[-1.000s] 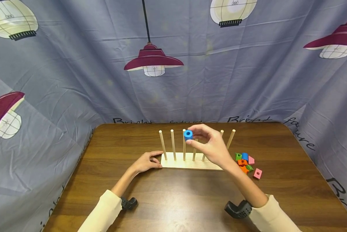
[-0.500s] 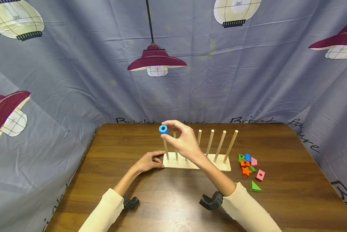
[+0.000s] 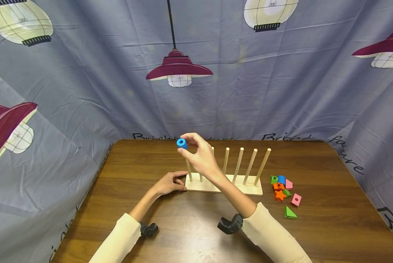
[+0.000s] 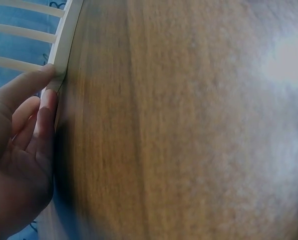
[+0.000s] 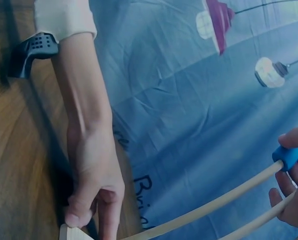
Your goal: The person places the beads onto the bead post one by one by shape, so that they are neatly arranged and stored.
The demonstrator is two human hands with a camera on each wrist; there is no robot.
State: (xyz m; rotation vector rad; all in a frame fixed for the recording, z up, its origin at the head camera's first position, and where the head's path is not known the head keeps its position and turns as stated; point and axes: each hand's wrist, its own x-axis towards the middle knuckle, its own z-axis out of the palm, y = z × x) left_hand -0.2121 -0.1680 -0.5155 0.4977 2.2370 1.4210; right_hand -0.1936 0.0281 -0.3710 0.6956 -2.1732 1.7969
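My right hand [image 3: 202,155] pinches a blue bead [image 3: 182,144] with a hole through it, between thumb and fingers. The bead is at the top of the leftmost peg [image 3: 189,171] of a pale wooden peg board [image 3: 244,187]. In the right wrist view the blue bead [image 5: 288,157] meets the peg's tip; whether the tip is inside the hole cannot be seen. My left hand [image 3: 167,183] grips the board's left end, thumb at the front corner and a finger at the back. The left wrist view shows that hand [image 4: 24,135] against the board's end [image 4: 64,45].
Right of the board lie several small blocks, among them an orange star [image 3: 280,195], a pink block [image 3: 296,199], a blue block [image 3: 281,179] and a green triangle [image 3: 290,213]. More upright pegs [image 3: 239,162] rise behind my right forearm. A patterned curtain [image 3: 196,106] hangs behind the brown table [image 3: 144,157].
My right hand has carried the blue bead leftward from over the middle pegs to the leftmost peg. The left hand has stayed on the board's end. The view has shifted slightly.
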